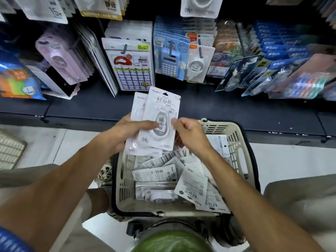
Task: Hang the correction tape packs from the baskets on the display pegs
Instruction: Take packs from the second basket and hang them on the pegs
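Observation:
My left hand grips a small stack of white correction tape packs above the far end of a beige basket. Its thumb lies across the front pack. My right hand pinches the right edge of that front pack between thumb and fingers. Many more white packs lie loose in the basket below. Display pegs carry hanging goods on the rack ahead, among them a matching white pack.
A dark shelf ledge runs across under the hanging goods. A second basket's corner shows at the left on the pale floor. A dark stool with a green top sits under the basket, between my knees.

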